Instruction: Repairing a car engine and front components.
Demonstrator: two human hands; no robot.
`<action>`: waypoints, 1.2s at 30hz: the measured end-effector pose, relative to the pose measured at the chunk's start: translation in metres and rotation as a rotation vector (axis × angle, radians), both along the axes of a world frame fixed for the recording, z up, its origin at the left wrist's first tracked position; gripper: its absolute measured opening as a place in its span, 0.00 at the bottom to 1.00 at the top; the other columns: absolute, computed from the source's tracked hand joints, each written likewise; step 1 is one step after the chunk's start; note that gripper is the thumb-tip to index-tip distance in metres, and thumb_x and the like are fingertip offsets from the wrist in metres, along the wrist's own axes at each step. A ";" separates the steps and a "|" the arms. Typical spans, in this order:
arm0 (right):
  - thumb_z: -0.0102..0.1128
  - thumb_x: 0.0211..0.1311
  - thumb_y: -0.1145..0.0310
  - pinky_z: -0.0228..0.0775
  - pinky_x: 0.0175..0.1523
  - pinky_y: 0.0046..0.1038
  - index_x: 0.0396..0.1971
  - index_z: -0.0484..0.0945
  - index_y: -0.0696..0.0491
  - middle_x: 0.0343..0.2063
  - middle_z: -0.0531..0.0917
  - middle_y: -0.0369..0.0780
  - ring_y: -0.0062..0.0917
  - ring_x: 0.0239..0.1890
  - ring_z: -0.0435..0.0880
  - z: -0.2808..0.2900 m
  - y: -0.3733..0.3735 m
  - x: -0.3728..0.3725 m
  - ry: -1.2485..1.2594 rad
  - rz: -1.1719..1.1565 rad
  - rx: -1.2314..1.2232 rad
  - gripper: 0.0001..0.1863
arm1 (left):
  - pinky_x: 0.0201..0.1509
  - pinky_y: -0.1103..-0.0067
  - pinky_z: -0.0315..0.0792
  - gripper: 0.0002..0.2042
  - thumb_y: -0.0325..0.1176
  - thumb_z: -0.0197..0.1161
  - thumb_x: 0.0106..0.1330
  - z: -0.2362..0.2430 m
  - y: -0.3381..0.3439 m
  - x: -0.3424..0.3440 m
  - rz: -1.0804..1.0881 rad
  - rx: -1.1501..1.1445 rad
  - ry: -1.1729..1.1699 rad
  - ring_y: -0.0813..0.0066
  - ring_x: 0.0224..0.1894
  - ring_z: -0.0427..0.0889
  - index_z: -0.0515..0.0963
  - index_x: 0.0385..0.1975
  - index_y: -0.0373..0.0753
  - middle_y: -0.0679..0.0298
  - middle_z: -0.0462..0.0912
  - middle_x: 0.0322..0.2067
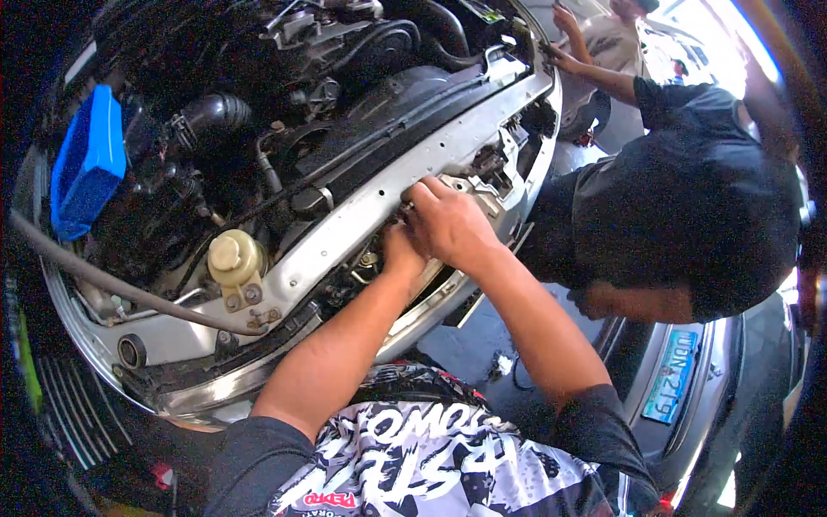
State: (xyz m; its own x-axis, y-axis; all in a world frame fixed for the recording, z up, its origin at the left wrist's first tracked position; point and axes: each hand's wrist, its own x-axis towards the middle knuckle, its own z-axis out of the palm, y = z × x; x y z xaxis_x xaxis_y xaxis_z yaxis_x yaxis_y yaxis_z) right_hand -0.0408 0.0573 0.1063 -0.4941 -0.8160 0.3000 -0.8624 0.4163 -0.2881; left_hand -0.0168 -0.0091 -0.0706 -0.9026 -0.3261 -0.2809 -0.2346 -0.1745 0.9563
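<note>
Both my hands are together at the front of a car's open engine bay, by the silver crossmember (353, 211). My right hand (457, 226) is uppermost, its fingers curled and closed over the crossmember's front edge. Whatever it grips is hidden under the fingers. Just below and to its left, my left hand (403, 252) reaches into the gap between crossmember and bumper. Its fingers are mostly covered by the right hand and the shadow. A metal bracket (487, 202) lies just right of my right hand.
A hood prop rod (129, 280) crosses the left side. Near it are a cream fluid reservoir (234, 257) and a blue rectangular tray-like part (90, 164) on the engine bay. A person in dark clothes (689, 202) bends close on the right, with another car (689, 405) behind.
</note>
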 end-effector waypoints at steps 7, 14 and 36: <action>0.63 0.54 0.71 0.76 0.35 0.43 0.50 0.74 0.49 0.32 0.78 0.44 0.44 0.32 0.84 -0.007 0.007 -0.014 0.145 0.107 -0.042 0.21 | 0.56 0.71 0.74 0.14 0.34 0.55 0.75 0.076 -0.004 0.022 -0.020 -0.231 -0.162 0.70 0.53 0.80 0.76 0.55 0.37 0.63 0.82 0.52; 0.58 0.58 0.77 0.77 0.38 0.44 0.44 0.74 0.56 0.29 0.83 0.50 0.49 0.33 0.85 -0.009 0.006 -0.037 -0.075 0.011 -0.227 0.13 | 0.64 0.69 0.69 0.21 0.38 0.51 0.79 0.074 0.000 0.016 0.293 0.207 -0.013 0.58 0.61 0.78 0.73 0.61 0.27 0.49 0.79 0.59; 0.50 0.70 0.75 0.74 0.30 0.30 0.40 0.72 0.58 0.21 0.82 0.42 0.26 0.21 0.82 -0.018 0.005 -0.078 -0.449 -0.011 -0.494 0.04 | 0.69 0.71 0.63 0.22 0.39 0.49 0.80 0.080 -0.001 0.017 0.329 0.096 -0.151 0.65 0.62 0.75 0.73 0.62 0.28 0.52 0.79 0.60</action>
State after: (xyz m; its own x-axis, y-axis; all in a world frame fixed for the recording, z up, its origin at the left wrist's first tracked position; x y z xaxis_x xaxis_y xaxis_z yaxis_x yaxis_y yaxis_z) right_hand -0.1190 0.0628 0.0881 -0.6659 -0.6295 0.4003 -0.6106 0.1517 -0.7773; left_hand 0.0006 -0.0104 0.0089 -0.6999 -0.5576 -0.4463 -0.2881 -0.3514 0.8908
